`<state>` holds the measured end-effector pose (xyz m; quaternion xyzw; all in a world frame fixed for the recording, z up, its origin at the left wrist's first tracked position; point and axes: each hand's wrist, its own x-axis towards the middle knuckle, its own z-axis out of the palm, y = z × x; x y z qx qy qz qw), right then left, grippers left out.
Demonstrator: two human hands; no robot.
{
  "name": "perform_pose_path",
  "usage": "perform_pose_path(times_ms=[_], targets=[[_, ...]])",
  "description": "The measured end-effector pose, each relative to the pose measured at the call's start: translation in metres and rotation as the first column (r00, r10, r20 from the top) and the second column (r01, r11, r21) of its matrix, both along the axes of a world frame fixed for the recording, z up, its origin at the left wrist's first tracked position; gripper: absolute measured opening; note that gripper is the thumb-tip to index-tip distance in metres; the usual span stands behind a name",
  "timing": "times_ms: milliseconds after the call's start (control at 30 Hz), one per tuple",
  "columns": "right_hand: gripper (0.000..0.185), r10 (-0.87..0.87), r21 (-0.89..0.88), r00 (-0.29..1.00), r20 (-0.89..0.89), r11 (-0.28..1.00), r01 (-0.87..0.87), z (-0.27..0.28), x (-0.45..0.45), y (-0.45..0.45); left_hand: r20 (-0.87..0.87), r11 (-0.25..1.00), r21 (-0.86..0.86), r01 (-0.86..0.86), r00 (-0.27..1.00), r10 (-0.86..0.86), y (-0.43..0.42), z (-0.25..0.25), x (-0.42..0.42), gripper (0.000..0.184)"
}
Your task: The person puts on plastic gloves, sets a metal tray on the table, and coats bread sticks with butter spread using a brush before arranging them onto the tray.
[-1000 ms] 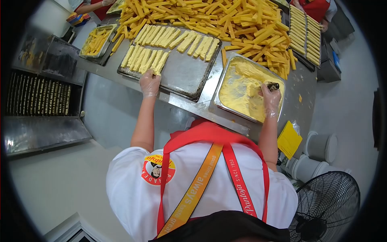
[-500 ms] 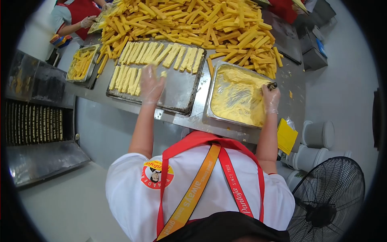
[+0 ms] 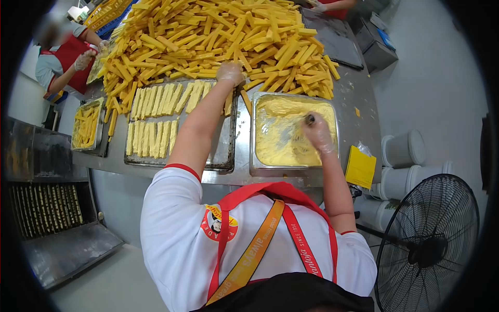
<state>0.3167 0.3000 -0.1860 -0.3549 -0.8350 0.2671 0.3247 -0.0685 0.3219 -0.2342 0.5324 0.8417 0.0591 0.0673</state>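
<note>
My left hand [image 3: 230, 73], in a clear plastic glove, reaches across the baking tray to the near edge of a heap of yellow bread-like sticks [image 3: 208, 31]; its fingertips are hidden. On the baking tray [image 3: 215, 148] lie two rows of sticks coated in pale yellow cream [image 3: 150, 138]. My gloved right hand [image 3: 318, 134] is closed around a dark-handled tool [image 3: 310, 119] over the metal pan [image 3: 253, 140]. Yellow cream [image 3: 280, 112] is spread inside the pan. The tool's working end is hidden or blurred.
A small tray of sticks [image 3: 86, 125] stands at the left. Two co-workers are at the table's far side, one in a red apron [image 3: 67, 60]. A yellow packet [image 3: 360, 166] lies at the right edge. A black fan [image 3: 429, 249] and white buckets [image 3: 403, 148] are beside me.
My left hand has moved from the lower row on the tray up to the heap. My right hand has moved left over the pan with the tool. The view has shifted.
</note>
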Motion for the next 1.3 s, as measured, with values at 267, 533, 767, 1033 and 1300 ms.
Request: perform_pose_path(times_ms=[267,533,767,1033,1300], targets=[[0.027,-0.206,-0.202,0.977,0.059,0.956,0.214,0.010,0.035,0.033,0.115,0.857,0.515,-0.022,0.992,-0.043,-0.054,0.039,0.040,0.030],[0.025,0.107,-0.377,0.918,0.383,0.925,0.050,0.050,0.050,0.041,0.544,0.887,0.456,0.067,0.768,-0.338,-0.138,0.090,0.181,0.035],[0.028,0.298,-0.459,0.880,0.369,0.882,-0.107,0.081,0.083,0.015,0.527,0.907,0.418,0.042,0.802,-0.280,-0.153,0.035,0.213,0.026],[0.019,0.004,-0.315,0.981,-0.193,0.947,-0.066,0.030,0.054,0.030,0.409,0.859,0.509,0.060,0.861,-0.303,-0.147,0.026,0.222,0.036],[0.013,-0.098,-0.442,0.992,-0.085,0.896,0.050,0.016,0.041,0.019,0.385,0.914,0.405,-0.024,0.911,-0.147,-0.152,0.028,0.226,0.039]])
